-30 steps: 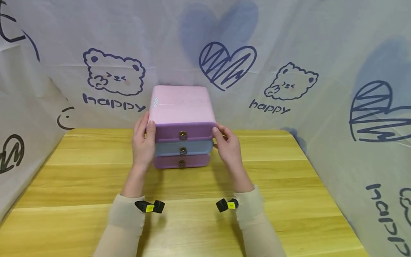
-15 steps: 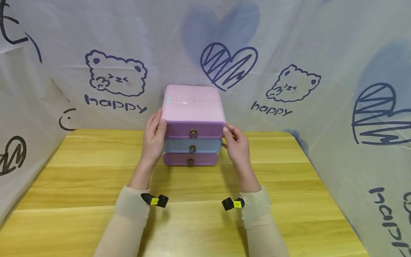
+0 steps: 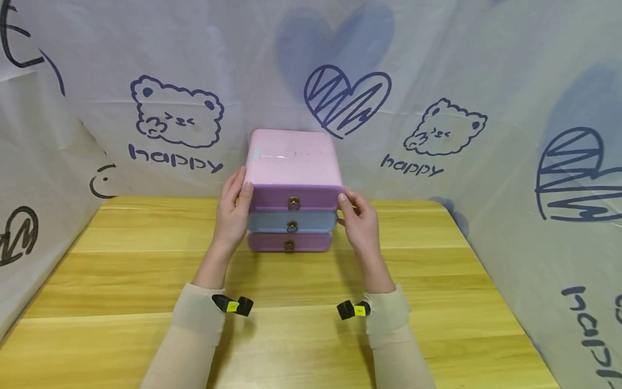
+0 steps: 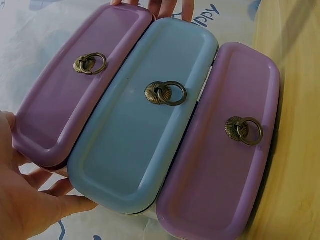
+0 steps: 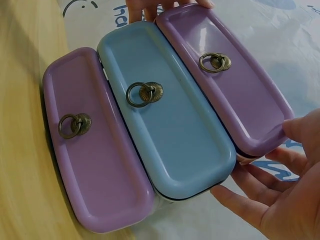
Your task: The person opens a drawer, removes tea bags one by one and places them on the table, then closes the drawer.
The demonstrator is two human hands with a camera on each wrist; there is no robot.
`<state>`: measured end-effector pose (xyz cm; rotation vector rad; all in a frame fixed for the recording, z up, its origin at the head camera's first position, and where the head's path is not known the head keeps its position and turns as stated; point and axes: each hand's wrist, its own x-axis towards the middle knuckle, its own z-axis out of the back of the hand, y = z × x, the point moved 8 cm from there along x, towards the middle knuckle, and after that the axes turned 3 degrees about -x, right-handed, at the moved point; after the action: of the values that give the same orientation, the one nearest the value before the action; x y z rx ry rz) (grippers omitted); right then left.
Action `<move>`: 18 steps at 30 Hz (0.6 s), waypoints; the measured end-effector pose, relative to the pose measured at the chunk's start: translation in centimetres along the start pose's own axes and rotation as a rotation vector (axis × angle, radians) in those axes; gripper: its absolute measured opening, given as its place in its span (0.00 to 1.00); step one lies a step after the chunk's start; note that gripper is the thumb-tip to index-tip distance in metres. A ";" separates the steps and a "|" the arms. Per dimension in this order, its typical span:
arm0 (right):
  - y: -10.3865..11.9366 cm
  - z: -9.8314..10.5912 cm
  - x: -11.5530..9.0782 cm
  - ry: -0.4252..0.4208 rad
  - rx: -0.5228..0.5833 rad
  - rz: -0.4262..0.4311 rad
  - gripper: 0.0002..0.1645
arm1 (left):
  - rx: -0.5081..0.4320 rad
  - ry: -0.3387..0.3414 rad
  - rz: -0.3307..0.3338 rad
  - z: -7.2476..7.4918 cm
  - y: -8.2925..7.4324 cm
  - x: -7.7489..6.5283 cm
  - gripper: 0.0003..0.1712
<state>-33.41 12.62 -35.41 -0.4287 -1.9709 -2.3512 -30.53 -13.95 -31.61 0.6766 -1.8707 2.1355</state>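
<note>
A small three-drawer storage box (image 3: 293, 156) with a pink top stands on the table at the back, all its drawers closed. Its top and bottom drawer fronts are purple, the middle one (image 5: 165, 110) blue, each with a brass ring pull (image 4: 167, 93). My left hand (image 3: 232, 213) grips the box's left side, thumb at the top drawer's front corner. On the opposite side my right hand (image 3: 362, 219) holds it likewise, thumb on the front edge and fingers along the side wall. In the right wrist view, the right fingers (image 5: 250, 205) reach beside the blue drawer.
The yellow wood-grain table (image 3: 291, 346) runs toward me from the box. White cloth (image 3: 262, 65) printed with bears and hearts hangs close behind the box and along both sides. A small black camera with a yellow label (image 3: 233, 306) sits on each wrist.
The storage box has shifted to the right and slightly back, with both hands keeping hold of its sides. Over the last half second it has hardly moved.
</note>
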 end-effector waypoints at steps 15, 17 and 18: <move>0.0 0.0 0.1 0.001 -0.009 0.038 0.29 | -0.221 0.012 0.140 0.9 5.0 1.0 0.28; 0.3 0.2 0.1 -0.023 -0.044 0.070 0.29 | -0.236 0.026 0.154 1.0 5.7 1.1 0.28; 0.5 0.4 0.1 -0.039 -0.066 0.094 0.30 | -0.238 0.036 0.164 1.0 6.0 1.2 0.29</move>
<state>-33.30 12.93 -34.83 -0.5628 -1.8490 -2.3731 -34.07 -16.08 -36.21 0.4447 -2.1810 1.9544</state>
